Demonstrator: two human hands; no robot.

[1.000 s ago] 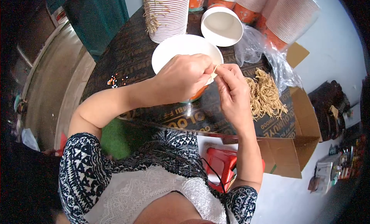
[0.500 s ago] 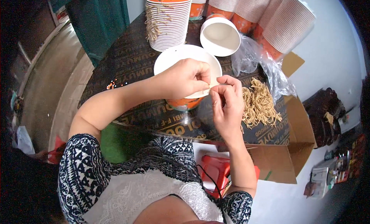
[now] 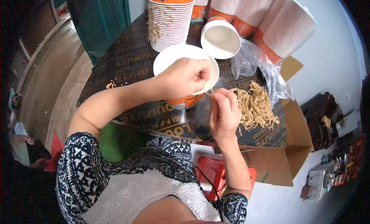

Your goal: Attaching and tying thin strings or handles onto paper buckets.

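You're holding both hands at the near rim of the white-and-orange bowl (image 3: 165, 60), and there's a thin pale cord (image 3: 207, 92) showing right between them! Your left hand (image 3: 184, 78) is pinching it, thumb against fingers; your right hand (image 3: 224, 114), lower and to the right, is pinching its other side, fingers bunched together. Just beside your right hand, a tangled tan heap of cords (image 3: 257, 108) is lying on the dark worktop (image 3: 127, 67), while a tall stack of bowls (image 3: 173, 25) is standing behind.

We find gold capital lettering (image 3: 179, 130) in repeated rows across the dark table (image 3: 127, 75), partly covered, and a short line of print (image 3: 248, 157) on the carton (image 3: 271, 168), too small to read.
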